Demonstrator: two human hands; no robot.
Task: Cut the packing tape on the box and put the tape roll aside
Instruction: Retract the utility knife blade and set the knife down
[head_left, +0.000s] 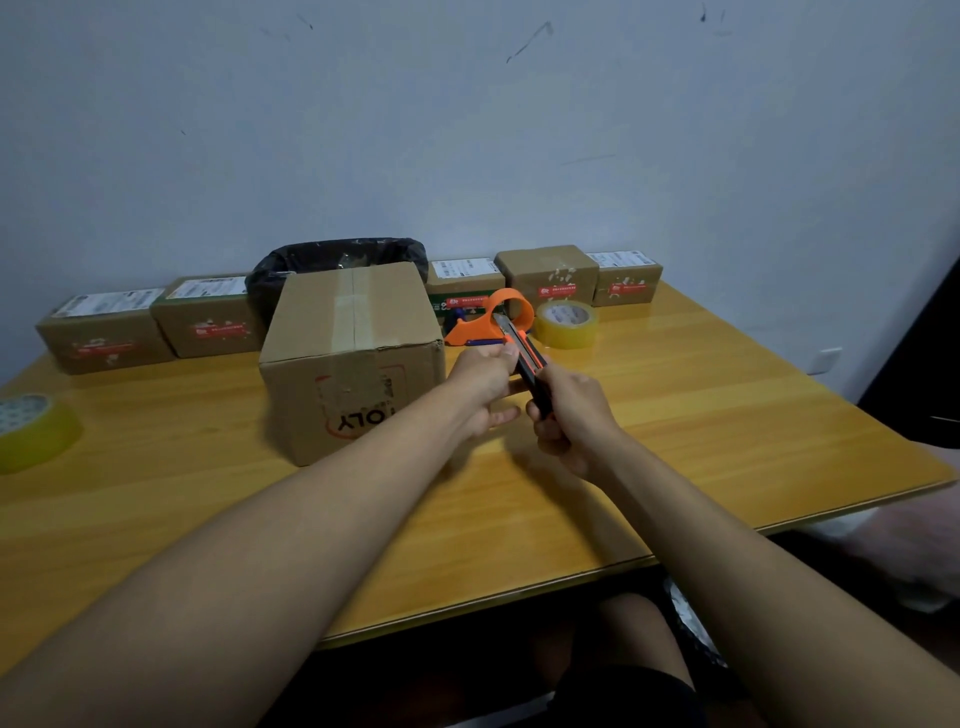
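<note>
Forearms: both bare, stretched forward from the bottom edge over the near part of the surface (519, 519), meeting just right of the box.
Right hand (571, 421): grip curled tight round the dark rear end of the utility knife (524, 358), knuckles up, held above the surface.
Left hand (483, 384): grip pressed together on the orange middle of the same knife, thumb and forefinger pinching its side; lower fingers loosely spread beneath.
Utility knife: orange and black, slanting up and away from the right hand, metal blade end pointing toward the far dispenser; clear of the box.
Box (353, 358): brown cardboard, standing on the surface just left of the hands, flaps closed, a strip of packing tape (345, 312) running along the top seam and over the near edge; red printed label on the near face; whether the tape is slit cannot be told.
Tape roll at left (31, 431): yellowish, lying flat near the left edge of the surface, well apart from the box.
Tape dispenser (488, 322): orange, empty ring upright, just beyond the knife tip.
Second tape roll (566, 322): yellowish, flat, just beside the dispenser on its right.
Black bag (332, 260): lined bin behind the box, touching or nearly so.
Small parcels (545, 275): row of labelled brown cartons along the far edge against the wall.
</note>
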